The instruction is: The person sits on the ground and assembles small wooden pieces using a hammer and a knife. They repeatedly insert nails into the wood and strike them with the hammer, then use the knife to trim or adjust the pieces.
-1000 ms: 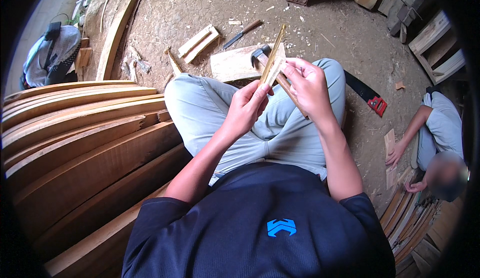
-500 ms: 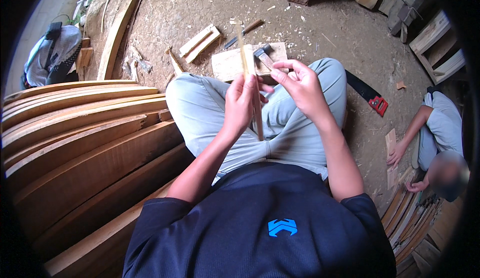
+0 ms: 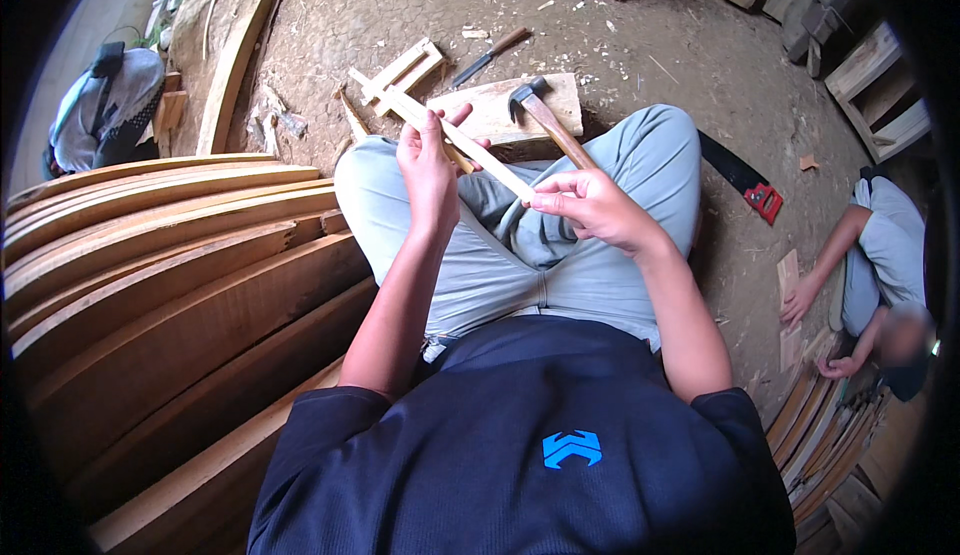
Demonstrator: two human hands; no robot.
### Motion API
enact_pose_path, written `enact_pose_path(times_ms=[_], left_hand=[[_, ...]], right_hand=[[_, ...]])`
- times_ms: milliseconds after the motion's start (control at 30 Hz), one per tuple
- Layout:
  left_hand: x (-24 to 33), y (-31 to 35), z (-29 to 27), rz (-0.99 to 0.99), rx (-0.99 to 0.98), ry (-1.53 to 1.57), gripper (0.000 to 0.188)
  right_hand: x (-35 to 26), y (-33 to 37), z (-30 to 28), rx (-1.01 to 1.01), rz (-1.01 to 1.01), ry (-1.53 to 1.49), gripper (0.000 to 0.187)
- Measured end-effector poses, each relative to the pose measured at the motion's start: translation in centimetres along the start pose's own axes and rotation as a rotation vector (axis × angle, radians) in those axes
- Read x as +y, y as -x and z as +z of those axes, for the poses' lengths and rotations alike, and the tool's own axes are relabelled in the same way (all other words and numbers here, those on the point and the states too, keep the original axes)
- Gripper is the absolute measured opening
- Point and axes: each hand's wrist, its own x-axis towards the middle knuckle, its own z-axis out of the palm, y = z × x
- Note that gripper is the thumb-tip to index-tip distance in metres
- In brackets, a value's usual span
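Observation:
A slim pale wooden strip (image 3: 487, 162) slants over my lap between my two hands. Its far end points up and left, and its near end lies at my right hand. My left hand (image 3: 432, 170) grips it around the middle, thumb on top. My right hand (image 3: 595, 213) is closed on the near end, pinching it between thumb and fingers. Just beyond my hands, a claw hammer (image 3: 552, 125) rests on a flat wooden board (image 3: 478, 107), its handle running toward my right hand. Part of the board is hidden by the strip and my legs.
A chisel (image 3: 490, 58) and a slotted wooden piece (image 3: 408, 71) lie on the dirt beyond the board. To my right is a red-handled saw (image 3: 738, 173). Stacked planks (image 3: 190, 285) crowd my left. A co-worker (image 3: 885, 245) crouches at far right, a hand on wood.
The strip has swung from nearly upright to a slant with its far end leftward. My left hand moved left, and my right hand came down and took the near end.

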Motion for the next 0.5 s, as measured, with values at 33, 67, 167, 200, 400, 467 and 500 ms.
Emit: enact_pose_path(times_ms=[33, 67, 167, 200, 400, 467, 500], left_hand=[[0.0, -0.1, 0.0, 0.0, 0.009, 0.003, 0.027], [0.0, -0.1, 0.0, 0.0, 0.007, 0.002, 0.027], [0.1, 0.0, 0.3, 0.009, -0.01, -0.027, 0.028], [0.1, 0.0, 0.2, 0.018, -0.016, -0.049, 0.029], [-0.2, -1.1, -1.9, -0.035, 0.013, -0.096, 0.035], [-0.7, -1.8, -3.1, -0.015, 0.156, -0.083, 0.031], [-1.2, -2.2, -4.5, 0.032, 0.16, -0.123, 0.031]], right_hand=[[-0.1, 0.0, 0.1, 0.021, -0.008, 0.01, 0.025], [-0.1, -0.1, 0.0, 0.04, 0.004, 0.007, 0.024], [0.8, -0.7, -0.1, 0.152, -0.045, 0.018, 0.02], [1.4, -1.2, 0.1, 0.219, -0.11, 0.039, 0.019], [4.2, -4.1, -1.2, 0.399, -0.308, 0.039, 0.016], [4.4, -4.8, -1.9, 0.433, -0.339, 0.055, 0.017], [4.9, -5.6, -2.5, 0.474, -0.352, 0.146, 0.019]])
